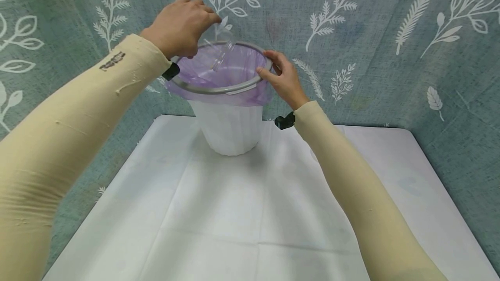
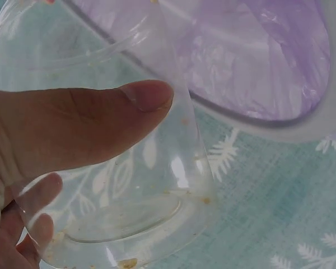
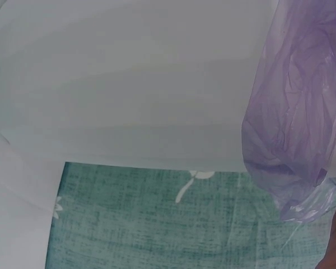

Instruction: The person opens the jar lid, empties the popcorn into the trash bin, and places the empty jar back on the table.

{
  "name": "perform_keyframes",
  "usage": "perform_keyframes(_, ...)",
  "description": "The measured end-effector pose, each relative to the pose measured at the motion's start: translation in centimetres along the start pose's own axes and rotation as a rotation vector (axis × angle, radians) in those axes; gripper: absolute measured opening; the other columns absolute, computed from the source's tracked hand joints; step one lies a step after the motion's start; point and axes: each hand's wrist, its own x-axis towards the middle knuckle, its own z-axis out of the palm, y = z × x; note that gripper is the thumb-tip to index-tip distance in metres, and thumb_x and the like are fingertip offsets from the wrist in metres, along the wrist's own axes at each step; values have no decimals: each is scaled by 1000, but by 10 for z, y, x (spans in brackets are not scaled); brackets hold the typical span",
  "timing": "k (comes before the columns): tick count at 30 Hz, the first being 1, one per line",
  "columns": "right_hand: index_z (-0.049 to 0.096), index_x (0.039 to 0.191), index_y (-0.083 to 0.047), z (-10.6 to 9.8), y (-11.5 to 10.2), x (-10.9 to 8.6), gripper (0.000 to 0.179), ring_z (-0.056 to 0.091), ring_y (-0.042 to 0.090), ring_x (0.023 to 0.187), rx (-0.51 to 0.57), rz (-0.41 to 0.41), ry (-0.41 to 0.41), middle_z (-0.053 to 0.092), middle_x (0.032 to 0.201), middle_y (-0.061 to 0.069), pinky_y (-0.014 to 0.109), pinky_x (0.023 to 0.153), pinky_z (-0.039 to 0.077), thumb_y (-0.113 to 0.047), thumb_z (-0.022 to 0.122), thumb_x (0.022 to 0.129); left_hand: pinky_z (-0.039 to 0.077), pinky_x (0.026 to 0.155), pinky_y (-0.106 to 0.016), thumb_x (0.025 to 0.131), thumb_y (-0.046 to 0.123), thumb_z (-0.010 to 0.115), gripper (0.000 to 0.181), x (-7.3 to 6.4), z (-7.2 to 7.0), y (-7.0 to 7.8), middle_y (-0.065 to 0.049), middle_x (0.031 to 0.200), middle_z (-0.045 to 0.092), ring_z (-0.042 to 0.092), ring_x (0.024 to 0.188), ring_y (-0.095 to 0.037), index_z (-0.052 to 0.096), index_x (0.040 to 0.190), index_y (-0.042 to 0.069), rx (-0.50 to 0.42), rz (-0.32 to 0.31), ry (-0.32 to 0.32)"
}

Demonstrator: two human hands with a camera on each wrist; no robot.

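The left hand (image 1: 183,25) is gripping a clear, colourless, tapering plastic cup (image 2: 151,162), the thumb lying across the near wall and other fingers showing at the far side, so the digits are pinching the cup between them. The cup is hanging tilted at the mouth of a white, tapering bin (image 1: 230,127); whether it is touching the bin cannot be determined. Small yellowish-brown specks are clinging to the cup around its base. The right hand (image 1: 283,75) is holding the grey ring-shaped rim (image 1: 211,90) at its right side, thumb and fingers pinching the ring. A thin, translucent purple plastic liner (image 1: 250,62) is lining the bin's interior and hanging in folds over its outside, below the rim. The bin is standing upright towards the back of a white-covered table (image 1: 218,211). Both arms are wearing pale cream sleeves (image 1: 70,116), with a small black device (image 1: 284,121) sitting at each wrist. A grey-green fabric backdrop (image 1: 371,55) printed with white leaves is hanging behind the table and along its sides.
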Motion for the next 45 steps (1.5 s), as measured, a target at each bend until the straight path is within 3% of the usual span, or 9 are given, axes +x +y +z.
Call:
perform_keyframes(7, 42, 157, 0, 0, 2, 2, 64, 37, 21, 152, 24, 1, -2, 43, 161, 15, 23, 124, 26, -16, 70, 102, 25, 124, -58, 79, -19, 68, 74, 0, -1, 2, -31, 151, 50, 41, 142, -49, 49, 149, -7, 11, -2, -3)
perform_keyframes(16, 46, 154, 0, 1, 0, -1, 60, 42, 15, 148, 6, -16, 4, 47, 158, 13, 17, 120, 27, -18, 70, 102, 23, 126, -57, 74, -17, 76, 83, 1, -2, 3, -29, 153, 50, 40, 142, -49, 48, 151, -6, -16, -26, -12)
perform_keyframes(21, 46, 154, 0, 2, -1, -1, 60, 42, 15, 147, 10, -20, 6, 47, 157, 14, 17, 120, 28, -18, 70, 102, 22, 125, -61, 67, -8, 88, 100, 1, -3, 2, -26, 157, 46, 38, 144, -51, 43, 156, -2, -95, -75, -67)
perform_keyframes(28, 46, 154, -1, 2, -1, -1, 60, 42, 13, 147, 8, -14, 4, 46, 158, 13, 16, 120, 28, -19, 70, 102, 27, 122, -63, 69, 3, 92, 107, -1, -2, -6, -24, 163, 39, 36, 146, -51, 37, 161, 2, -213, -140, -90)
perform_keyframes(33, 46, 155, -2, 1, -1, -2, 60, 41, 13, 147, 8, -7, 4, 46, 159, 12, 18, 121, 27, -19, 69, 102, 28, 122, -62, 72, 12, 96, 114, -3, 0, -7, -19, 168, 32, 31, 152, -48, 30, 165, 5, -300, -198, -77)
perform_keyframes(39, 43, 156, 0, 2, 0, -1, 60, 38, 15, 150, 19, 3, 0, 44, 161, 14, 19, 122, 26, -17, 68, 103, 31, 121, -62, 75, 30, 97, 116, -7, 2, -10, -18, 166, 37, 35, 150, -46, 28, 165, 6, -398, -260, -38)
perform_keyframes(45, 41, 157, 3, 3, 0, 0, 62, 35, 20, 153, 36, 6, -3, 41, 162, 19, 22, 124, 25, -12, 67, 103, 30, 124, -53, 80, 44, 92, 114, -14, 8, -9, -13, 168, 34, 34, 153, -37, 26, 165, 7, -571, -368, 11)
